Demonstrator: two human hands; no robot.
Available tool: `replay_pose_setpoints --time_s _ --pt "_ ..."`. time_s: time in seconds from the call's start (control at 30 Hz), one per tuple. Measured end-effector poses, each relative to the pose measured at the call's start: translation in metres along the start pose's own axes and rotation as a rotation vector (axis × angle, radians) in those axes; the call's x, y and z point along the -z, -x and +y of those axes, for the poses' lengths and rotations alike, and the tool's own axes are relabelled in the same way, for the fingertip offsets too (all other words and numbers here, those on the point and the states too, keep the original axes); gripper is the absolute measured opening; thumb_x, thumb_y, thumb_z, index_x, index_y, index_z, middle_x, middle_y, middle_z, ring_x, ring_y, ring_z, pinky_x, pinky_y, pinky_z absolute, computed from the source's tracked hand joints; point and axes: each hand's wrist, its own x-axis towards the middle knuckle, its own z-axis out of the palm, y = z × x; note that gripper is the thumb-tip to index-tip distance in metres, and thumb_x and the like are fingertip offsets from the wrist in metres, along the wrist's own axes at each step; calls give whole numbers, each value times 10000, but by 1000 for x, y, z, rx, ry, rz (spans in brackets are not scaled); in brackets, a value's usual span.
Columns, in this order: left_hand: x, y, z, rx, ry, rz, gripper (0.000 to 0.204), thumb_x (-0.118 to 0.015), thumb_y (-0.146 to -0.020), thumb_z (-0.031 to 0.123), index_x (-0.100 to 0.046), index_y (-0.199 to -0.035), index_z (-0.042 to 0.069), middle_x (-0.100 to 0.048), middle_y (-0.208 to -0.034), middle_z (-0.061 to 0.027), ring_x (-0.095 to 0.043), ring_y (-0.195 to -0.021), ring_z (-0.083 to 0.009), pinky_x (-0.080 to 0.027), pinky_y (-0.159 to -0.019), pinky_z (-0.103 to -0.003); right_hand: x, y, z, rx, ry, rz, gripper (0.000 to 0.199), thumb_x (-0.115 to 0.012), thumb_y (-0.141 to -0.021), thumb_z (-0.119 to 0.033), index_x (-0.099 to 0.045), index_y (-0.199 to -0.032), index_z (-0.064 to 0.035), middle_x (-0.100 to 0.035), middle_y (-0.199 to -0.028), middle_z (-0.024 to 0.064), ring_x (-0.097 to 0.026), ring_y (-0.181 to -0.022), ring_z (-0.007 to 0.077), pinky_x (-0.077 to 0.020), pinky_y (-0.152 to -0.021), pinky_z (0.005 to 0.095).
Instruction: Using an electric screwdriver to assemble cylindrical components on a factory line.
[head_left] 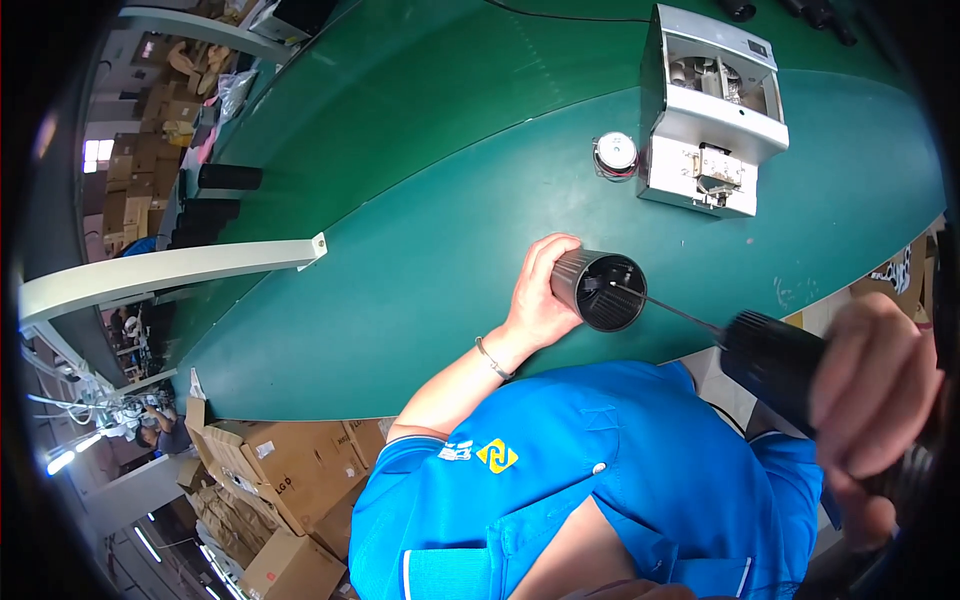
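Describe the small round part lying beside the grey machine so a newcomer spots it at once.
Start at the green table and find the grey boxy machine at its far side. Just to its left lies a small round speaker: the only silvery disc there, unlike the black cylinder in the left hand.

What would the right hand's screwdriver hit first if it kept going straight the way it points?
Probably the inside of the black tube held by the left hand; the screwdriver in the right hand already has its thin bit at the tube's open mouth.
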Motion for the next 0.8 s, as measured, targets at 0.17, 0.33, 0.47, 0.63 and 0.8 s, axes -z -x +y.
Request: replay_pose_setpoints --time_s 0.17,0.33,0.47,0.63,0.8 --pt "0 -4 6 -7 26 -5 695 -762 -520 44 -419 -1125 51 -464 -1089 -112 -486 -975 -248 -420 -845 -319 -25 -10 29 -32 51 -71 702 -724 -655 -252 -295 -1187 -95 -577 -785 55 -604 -610 162 -465 -531 229" --pt "2 -3 5 18 18 -7 702 -774 -511 62 -423 -1119 60 -469 -1081 -108 -488 -970 -251 -421 -839 -326 -27 -9 36 -98 94 -6 760 -783 -607 -257 -293 -1172 -120 -593 -807 54 -615 -607 169 -477 -525 232" --pt "1 -3 4 18 38 -2 703 -776 -508 63 -425 -1117 61 -470 -1081 -107 -488 -969 -250 -421 -840 -328 -29 -8 44 -104 66 11 732 -785 -611 -231 -311 -1158 -120 -591 -803 51 -605 -597 165 -476 -529 240" --pt "-1 -4 4 15 57 -6 709 -779 -503 67 -426 -1118 65 -470 -1082 -107 -488 -968 -252 -421 -840 -332 -30 -6 52 -107 33 48 678 -778 -623 -196 -345 -1137 -107 -586 -784 41 -592 -589 154 -472 -532 248" --pt "2 -7 7 5 17 -44 703 -770 -510 63 -424 -1122 64 -471 -1082 -109 -488 -968 -258 -421 -841 -337 -27 -7 46 -73 -11 131 601 -743 -658 -190 -376 -1123 -89 -566 -761 23 -568 -580 139 -452 -530 242"
